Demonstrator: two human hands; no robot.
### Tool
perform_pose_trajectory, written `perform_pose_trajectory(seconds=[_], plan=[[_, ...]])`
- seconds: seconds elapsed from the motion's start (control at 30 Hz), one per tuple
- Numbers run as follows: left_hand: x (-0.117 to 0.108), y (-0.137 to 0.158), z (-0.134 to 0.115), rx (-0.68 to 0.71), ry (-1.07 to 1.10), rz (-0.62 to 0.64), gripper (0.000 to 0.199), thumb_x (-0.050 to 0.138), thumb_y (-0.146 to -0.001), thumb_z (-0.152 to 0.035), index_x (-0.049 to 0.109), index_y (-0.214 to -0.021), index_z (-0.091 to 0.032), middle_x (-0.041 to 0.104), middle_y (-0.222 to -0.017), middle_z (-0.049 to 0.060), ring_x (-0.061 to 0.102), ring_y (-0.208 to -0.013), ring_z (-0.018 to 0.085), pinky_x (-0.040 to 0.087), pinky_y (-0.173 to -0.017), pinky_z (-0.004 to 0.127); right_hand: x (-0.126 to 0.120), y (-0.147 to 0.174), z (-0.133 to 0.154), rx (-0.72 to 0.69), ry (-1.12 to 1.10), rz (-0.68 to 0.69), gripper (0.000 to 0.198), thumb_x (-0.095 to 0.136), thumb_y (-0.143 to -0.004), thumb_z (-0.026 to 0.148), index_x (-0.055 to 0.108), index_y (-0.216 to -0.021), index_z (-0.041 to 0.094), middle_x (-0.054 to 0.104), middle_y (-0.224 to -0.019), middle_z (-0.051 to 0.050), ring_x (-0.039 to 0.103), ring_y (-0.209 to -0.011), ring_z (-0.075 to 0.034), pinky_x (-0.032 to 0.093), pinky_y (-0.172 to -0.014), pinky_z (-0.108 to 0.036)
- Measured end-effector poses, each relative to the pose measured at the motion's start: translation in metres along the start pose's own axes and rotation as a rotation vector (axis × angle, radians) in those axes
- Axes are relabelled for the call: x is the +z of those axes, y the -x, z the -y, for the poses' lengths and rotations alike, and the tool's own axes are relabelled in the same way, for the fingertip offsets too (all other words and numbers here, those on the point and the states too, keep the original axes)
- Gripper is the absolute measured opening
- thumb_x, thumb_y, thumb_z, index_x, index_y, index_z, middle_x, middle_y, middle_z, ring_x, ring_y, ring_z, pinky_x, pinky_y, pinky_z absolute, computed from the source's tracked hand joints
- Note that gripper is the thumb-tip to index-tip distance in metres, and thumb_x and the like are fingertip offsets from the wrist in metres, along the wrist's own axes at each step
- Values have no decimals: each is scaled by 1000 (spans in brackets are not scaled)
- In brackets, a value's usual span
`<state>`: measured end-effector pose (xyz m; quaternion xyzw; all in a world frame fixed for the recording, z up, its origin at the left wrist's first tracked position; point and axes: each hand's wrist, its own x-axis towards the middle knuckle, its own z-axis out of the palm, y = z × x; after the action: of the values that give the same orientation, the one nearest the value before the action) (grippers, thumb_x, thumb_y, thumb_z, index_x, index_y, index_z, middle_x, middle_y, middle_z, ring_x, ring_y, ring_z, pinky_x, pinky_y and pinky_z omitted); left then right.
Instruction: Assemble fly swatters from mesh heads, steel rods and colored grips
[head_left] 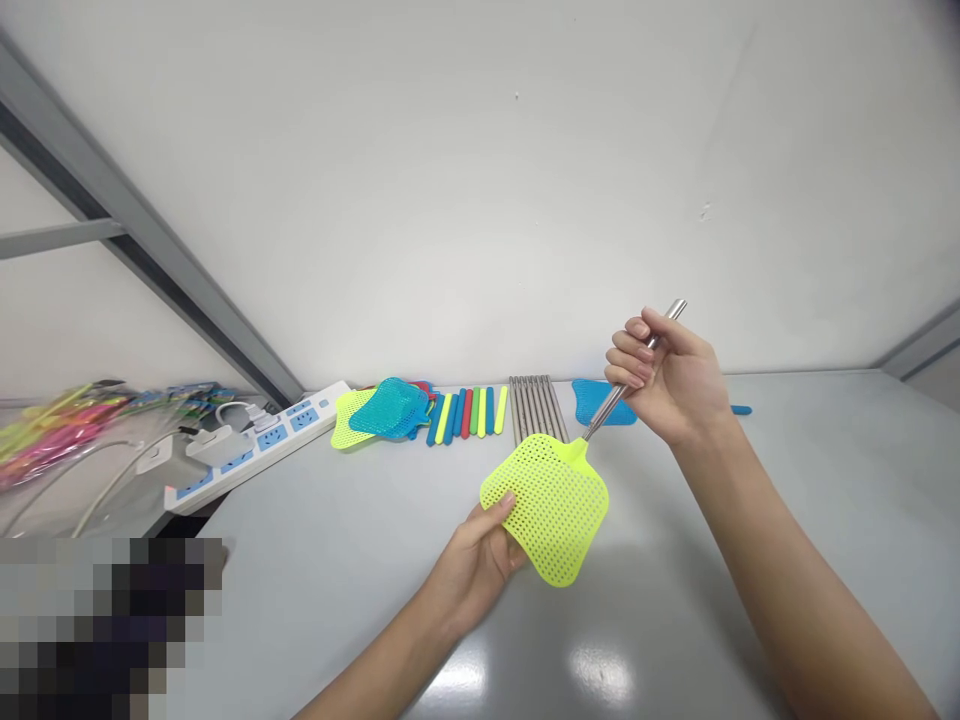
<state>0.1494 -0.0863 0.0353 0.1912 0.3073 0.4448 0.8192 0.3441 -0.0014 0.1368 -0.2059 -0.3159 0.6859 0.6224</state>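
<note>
A yellow fly swatter head [559, 508] is raised over the grey table, its perforated face toward me. My left hand [484, 560] pinches its left edge, thumb on the front and fingers behind. From the head's neck a metal rod [609, 405] runs up to the right. My right hand [664, 375] has its fingers wrapped round this rod, and the rod's bare upper end sticks out above the fist. Behind the head lie several metal rods [536, 405] side by side. Left of those is a row of coloured handle sleeves [466, 412] in blue, yellow, red and green.
Stacked swatter heads [390, 408], blue and yellow, lie at the table's back left. A blue swatter [589, 400] rests behind my right hand. A white power strip [274, 435] with plugs borders the left edge, beside bagged colourful items [67, 430]. A pale wall [480, 200] closes the back.
</note>
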Motion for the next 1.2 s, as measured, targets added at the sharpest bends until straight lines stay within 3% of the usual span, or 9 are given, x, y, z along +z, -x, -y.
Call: perform_pose_trajectory(seconds=[0.13,0.37,0.63,0.83,0.97,1.2], plan=[[3,0,0,8,10,36,35,49,-78,-19,48,-113,-18,58,-106,8,57,-89,19,44,-74,29,4,1,2,-10,29,-32,24,41,-81,26,42,-58,18,32,-51,5,36,-39,-4,34,-37,-16],[1,-3,-1,42,64,42,38,48,-78,-16,45,-116,-16,55,-111,10,50,-103,21,36,-90,34,5,3,4,-40,72,-22,26,40,-82,27,44,-57,18,34,-49,5,34,-37,-4,32,-36,-17],[-4,-4,-1,-48,26,16,31,50,-77,-16,50,-108,-16,54,-113,9,54,-97,21,40,-86,37,5,6,7,-87,155,-109,30,41,-81,35,43,-56,20,25,-42,7,23,-30,-3,23,-30,-17],[-5,-4,-2,-99,16,9,26,51,-77,-19,54,-103,-15,57,-107,9,56,-90,19,43,-80,33,6,8,7,-120,185,-90,33,38,-82,37,41,-55,19,21,-41,8,18,-30,-3,20,-30,-16],[-6,-4,-3,-112,5,15,27,51,-77,-21,54,-103,-14,57,-104,10,56,-87,18,44,-76,31,6,8,7,-127,157,-57,33,36,-83,35,41,-55,19,20,-41,7,17,-30,-3,19,-29,-16],[-4,-4,-3,-121,10,43,28,48,-79,-23,53,-105,-15,56,-104,10,55,-87,18,43,-76,32,7,7,6,-122,126,-122,33,40,-82,37,40,-54,19,22,-41,7,19,-29,-3,21,-28,-16]])
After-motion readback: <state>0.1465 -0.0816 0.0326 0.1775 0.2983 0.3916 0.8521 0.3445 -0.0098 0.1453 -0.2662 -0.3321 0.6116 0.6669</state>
